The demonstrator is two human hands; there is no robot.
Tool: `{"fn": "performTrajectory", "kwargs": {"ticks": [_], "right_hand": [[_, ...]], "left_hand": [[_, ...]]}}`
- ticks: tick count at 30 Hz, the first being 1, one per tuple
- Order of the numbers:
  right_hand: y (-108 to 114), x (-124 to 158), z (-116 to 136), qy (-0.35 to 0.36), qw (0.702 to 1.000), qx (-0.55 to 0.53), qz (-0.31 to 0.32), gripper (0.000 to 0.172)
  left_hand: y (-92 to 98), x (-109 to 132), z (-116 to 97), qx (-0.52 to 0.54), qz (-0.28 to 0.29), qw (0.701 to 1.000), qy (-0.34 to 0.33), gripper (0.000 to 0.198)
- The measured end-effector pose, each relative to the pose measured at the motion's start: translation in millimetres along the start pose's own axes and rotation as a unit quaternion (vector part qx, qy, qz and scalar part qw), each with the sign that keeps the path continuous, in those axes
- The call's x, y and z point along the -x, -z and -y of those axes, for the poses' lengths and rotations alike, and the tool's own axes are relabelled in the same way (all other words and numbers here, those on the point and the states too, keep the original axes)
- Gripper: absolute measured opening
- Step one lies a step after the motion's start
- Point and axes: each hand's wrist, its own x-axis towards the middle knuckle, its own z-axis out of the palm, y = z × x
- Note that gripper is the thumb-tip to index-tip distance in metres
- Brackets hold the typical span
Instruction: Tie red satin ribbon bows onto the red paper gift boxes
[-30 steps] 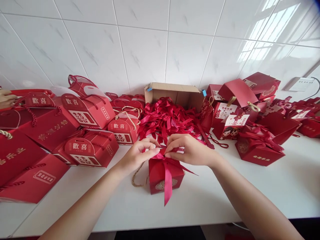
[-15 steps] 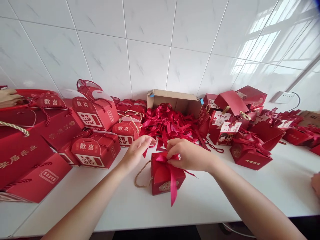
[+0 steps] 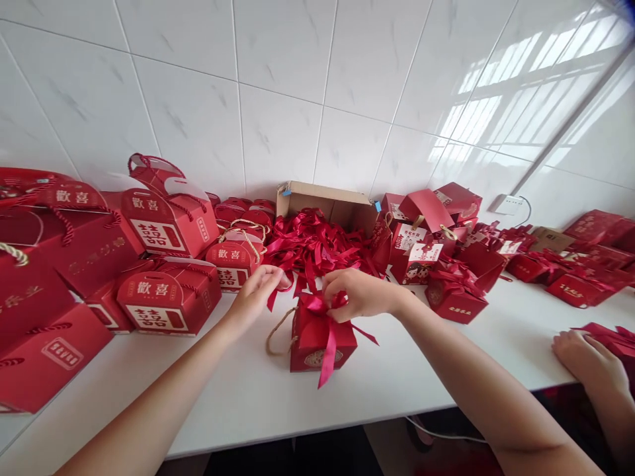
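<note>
A small red gift box (image 3: 317, 342) with a tan rope handle stands on the white counter (image 3: 278, 396) in front of me. A red satin ribbon (image 3: 325, 311) is wound over its top, one tail hanging down the front. My right hand (image 3: 357, 294) pinches the ribbon loops on top of the box. My left hand (image 3: 258, 294) holds another end of the ribbon, pulled out to the left of the box.
A cardboard box (image 3: 327, 201) spilling loose red ribbons (image 3: 317, 244) sits against the tiled wall. Larger red handled boxes (image 3: 159, 297) crowd the left; several ribbon-tied boxes (image 3: 456, 297) fill the right. Another person's hand (image 3: 588, 357) rests at the right edge on red ribbon.
My left hand has drawn a ribbon end out to the left while the right keeps pinching the bow. The view swung right, and another person's hand came into sight at the right.
</note>
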Motion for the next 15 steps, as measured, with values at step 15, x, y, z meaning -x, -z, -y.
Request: {"fn": "performTrajectory", "kwargs": {"ticks": [15], "right_hand": [[164,167,-85,-0.387,0.903,0.131,-0.134,0.008]], "left_hand": [[-3.3,-3,7,-0.035,0.028,0.997,0.055,0.05]]}}
